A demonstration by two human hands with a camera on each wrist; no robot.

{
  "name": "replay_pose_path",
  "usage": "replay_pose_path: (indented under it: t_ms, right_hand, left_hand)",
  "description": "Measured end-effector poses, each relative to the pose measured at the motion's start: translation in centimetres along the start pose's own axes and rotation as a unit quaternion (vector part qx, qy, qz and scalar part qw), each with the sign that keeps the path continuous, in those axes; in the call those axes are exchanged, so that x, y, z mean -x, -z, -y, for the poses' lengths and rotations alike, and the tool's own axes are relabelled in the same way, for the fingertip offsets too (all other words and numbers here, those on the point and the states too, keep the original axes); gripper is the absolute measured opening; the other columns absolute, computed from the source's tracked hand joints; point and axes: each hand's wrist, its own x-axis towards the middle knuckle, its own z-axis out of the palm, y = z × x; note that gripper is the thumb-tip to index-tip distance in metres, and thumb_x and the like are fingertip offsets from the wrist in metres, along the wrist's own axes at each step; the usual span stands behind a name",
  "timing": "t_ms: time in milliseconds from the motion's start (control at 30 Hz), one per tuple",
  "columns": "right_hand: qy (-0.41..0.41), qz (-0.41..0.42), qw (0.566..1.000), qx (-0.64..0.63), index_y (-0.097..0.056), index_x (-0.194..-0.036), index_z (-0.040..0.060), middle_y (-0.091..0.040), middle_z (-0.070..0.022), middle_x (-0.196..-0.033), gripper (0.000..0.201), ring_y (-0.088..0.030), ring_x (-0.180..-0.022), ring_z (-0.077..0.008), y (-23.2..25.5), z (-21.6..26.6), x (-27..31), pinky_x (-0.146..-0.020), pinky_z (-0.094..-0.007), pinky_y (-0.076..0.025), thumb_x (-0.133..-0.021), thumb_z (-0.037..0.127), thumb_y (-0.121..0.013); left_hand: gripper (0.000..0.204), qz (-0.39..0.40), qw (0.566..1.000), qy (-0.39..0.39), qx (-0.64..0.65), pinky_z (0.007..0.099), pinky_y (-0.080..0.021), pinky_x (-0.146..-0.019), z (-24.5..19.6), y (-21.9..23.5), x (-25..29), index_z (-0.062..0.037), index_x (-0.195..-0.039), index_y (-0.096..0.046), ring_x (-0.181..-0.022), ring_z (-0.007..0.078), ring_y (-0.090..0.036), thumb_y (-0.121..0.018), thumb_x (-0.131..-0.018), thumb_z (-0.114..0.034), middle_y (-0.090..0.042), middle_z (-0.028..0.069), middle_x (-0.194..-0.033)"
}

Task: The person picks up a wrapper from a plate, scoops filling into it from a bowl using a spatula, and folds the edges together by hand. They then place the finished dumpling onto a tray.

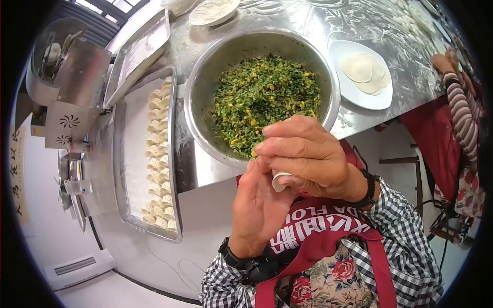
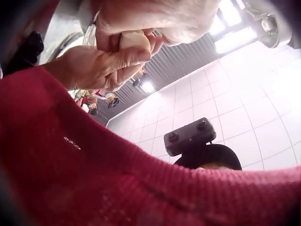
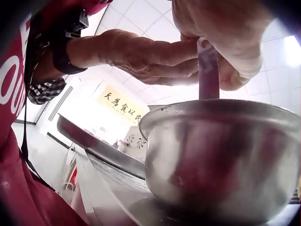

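A dough piece [image 1: 278, 181] is pinched by the right hand [image 1: 310, 156] against the left hand [image 1: 262, 208], whose fingers are held nearly straight, near the bowl's [image 1: 201, 97] near rim.

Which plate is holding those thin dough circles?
The white plate right of the bowl, bearing dough circles; the other plate, beyond the bowl, shows none.

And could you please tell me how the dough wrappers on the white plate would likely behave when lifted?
The dough wrappers look thin and soft, so they would probably droop. They overlap on the plate, so two might come up together. Being flat rounds, they are probably light too.
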Motion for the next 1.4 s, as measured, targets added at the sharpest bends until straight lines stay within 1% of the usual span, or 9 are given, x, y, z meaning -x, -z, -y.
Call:
replay_pose_path:
  t_ms: [67,167,467,800,900,1000,1133,1300,1400]
  right_hand:
    - [-0.005,-0.004,0.999,0.041,-0.062,-0.096,0.0016,-0.057,-0.0153,-0.113,0.042,-0.055,-0.102,-0.0318,0.0,0.2,-0.3,-0.084,-0.0411,-0.043,-0.078,0.04,-0.062]
    - [-0.064,-0.03,0.997,0.0,-0.061,-0.097,0.0014,-0.057,-0.0153,-0.111,0.046,-0.055,-0.101,-0.0318,-0.1,0.7,-0.2,-0.082,-0.0403,-0.044,-0.077,0.042,-0.061]
    - [-0.025,-0.031,0.999,0.02,-0.061,-0.098,0.0012,-0.059,-0.0139,-0.109,0.038,-0.056,-0.099,-0.0316,-0.2,0.8,-0.4,-0.078,-0.04,-0.045,-0.081,0.035,-0.059]
    - [-0.007,0.003,0.998,0.063,-0.064,-0.091,0.0017,-0.062,-0.0114,-0.103,0.031,-0.055,-0.1,-0.0301,-0.4,0.9,-0.5,-0.077,-0.04,-0.044,-0.079,0.03,-0.059]
    - [-0.017,-0.002,0.998,0.063,-0.061,-0.085,0.0015,-0.06,-0.0117,-0.104,0.029,-0.056,-0.097,-0.0298,-0.4,1.3,-1.1,-0.077,-0.0397,-0.044,-0.064,0.02,-0.068]
    - [-0.066,0.008,0.998,0.015,-0.057,-0.1,0.0012,-0.055,-0.0184,-0.111,0.037,-0.055,-0.099,-0.0325,0.0,1.2,-1.0,-0.082,-0.041,-0.043,-0.071,0.022,-0.067]
    - [-0.094,-0.009,0.995,-0.017,-0.056,-0.101,-0.001,-0.056,-0.0205,-0.109,0.031,-0.056,-0.097,-0.0329,0.9,0.9,-0.2,-0.08,-0.039,-0.045,-0.08,0.02,-0.061]
    - [-0.142,-0.027,0.989,-0.024,-0.056,-0.099,-0.0029,-0.058,-0.0215,-0.104,0.021,-0.059,-0.092,-0.0312,1.5,0.7,1.0,-0.078,-0.0352,-0.048,-0.082,0.01,-0.057]
    - [-0.155,-0.032,0.987,-0.012,-0.056,-0.098,-0.0027,-0.058,-0.0209,-0.103,0.019,-0.059,-0.092,-0.0301,2.1,0.5,1.5,-0.079,-0.0341,-0.047,-0.081,0.006,-0.057]
  left_hand:
    - [0.043,-0.075,0.997,0.002,0.032,0.0347,-0.039,-0.09,0.0,-0.1,0.1,-0.0045,-0.12,-0.041,-0.107,0.0183,-0.045,-0.031,-0.094,-0.037,-0.043,0.0062,-0.12]
    - [0.043,-0.056,0.998,0.03,0.027,0.0328,-0.04,-0.086,0.0,-0.8,-0.2,-0.0039,-0.118,-0.043,-0.105,0.0176,-0.046,-0.03,-0.095,-0.037,-0.046,0.0056,-0.115]
    - [0.039,0.024,0.995,0.044,0.087,0.0327,-0.042,-0.083,-0.1,1.6,-0.2,-0.0077,-0.12,-0.043,-0.106,0.0158,-0.046,-0.033,-0.095,-0.036,-0.046,0.0022,-0.118]
    - [0.037,-0.056,0.996,0.0,0.071,0.0321,-0.042,-0.085,0.2,0.2,-0.2,-0.0116,-0.124,-0.039,-0.11,0.0128,-0.043,-0.036,-0.094,-0.033,-0.045,-0.0009,-0.119]
    - [0.038,-0.071,0.993,0.0,0.09,0.0331,-0.043,-0.087,-0.2,0.3,-0.1,-0.0087,-0.121,-0.042,-0.107,0.018,-0.049,-0.029,-0.096,-0.034,-0.049,0.0068,-0.119]
    - [0.034,-0.025,0.999,0.014,0.043,0.0323,-0.046,-0.083,-1.3,0.4,0.3,-0.0047,-0.12,-0.043,-0.104,0.0179,-0.051,-0.047,-0.09,-0.018,-0.049,0.0086,-0.113]
    - [0.044,-0.054,0.989,-0.1,-0.094,0.0428,-0.045,-0.093,-3.9,1.0,1.4,0.0026,-0.12,-0.042,-0.106,0.0261,-0.053,-0.058,-0.082,-0.011,-0.05,0.0156,-0.116]
    - [0.039,-0.145,0.937,-0.247,-0.201,0.0362,-0.048,-0.09,-9.9,4.5,5.0,0.0036,-0.117,-0.045,-0.102,0.0229,-0.055,-0.054,-0.08,-0.004,-0.051,0.0144,-0.113]
    - [0.033,-0.23,0.865,-0.323,-0.308,0.0306,-0.049,-0.084,-14.5,6.2,7.8,0.0008,-0.113,-0.05,-0.098,0.0196,-0.055,-0.051,-0.079,-0.002,-0.053,0.0122,-0.107]
